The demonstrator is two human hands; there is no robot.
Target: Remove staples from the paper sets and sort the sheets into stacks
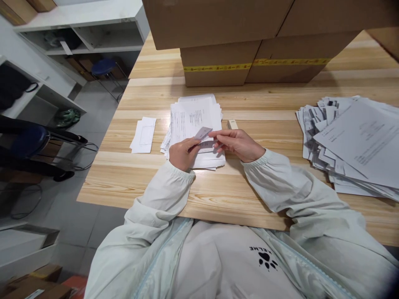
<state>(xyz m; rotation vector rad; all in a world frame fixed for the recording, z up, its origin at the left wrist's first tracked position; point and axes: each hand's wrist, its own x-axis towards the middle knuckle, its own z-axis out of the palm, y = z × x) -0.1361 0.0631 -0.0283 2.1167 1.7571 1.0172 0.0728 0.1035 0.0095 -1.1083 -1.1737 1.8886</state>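
My left hand is closed around a small folded paper, pinching its lower left part between thumb and fingers. The paper is raised over a stack of printed sheets. From the right, my right hand reaches in with loosely stretched fingers, slightly apart. Its index fingertip touches the folded paper's right edge, and I see no grip there. Just behind my right hand lies a small beige object, partly hidden, its kind unclear. Two or more white paper slips lie left of the stack.
A large, untidy pile of printed papers lies on the right of the wooden table. Stacked cardboard boxes with yellow tape stand at the back. Beyond the table's left edge are white shelves and a blue stool.
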